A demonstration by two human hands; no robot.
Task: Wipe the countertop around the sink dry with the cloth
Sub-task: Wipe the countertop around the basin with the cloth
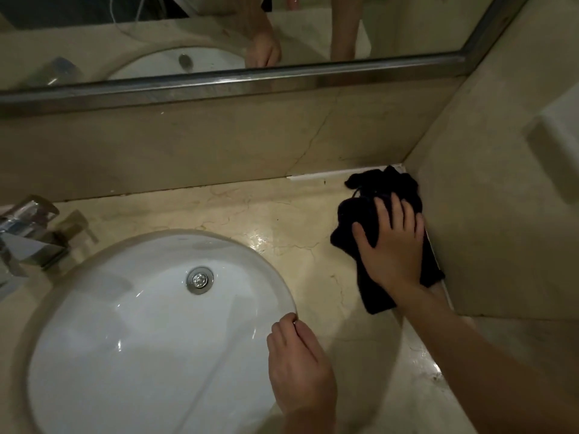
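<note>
Left hand [297,364] is nearest, at 6 o'clock, fingers curled together and resting on the sink [150,324] rim; it holds nothing. Right hand [391,245] at 3 o'clock lies flat and spread on the black cloth [360,214], pressing it on the surface [282,230] against the side wall [501,214]. I judge that the bunched far end at the corner may not reach the seam, so water stays there. Wet shine near 12 o'clock of the sink could be missed. Left hand may slip into the sink.
</note>
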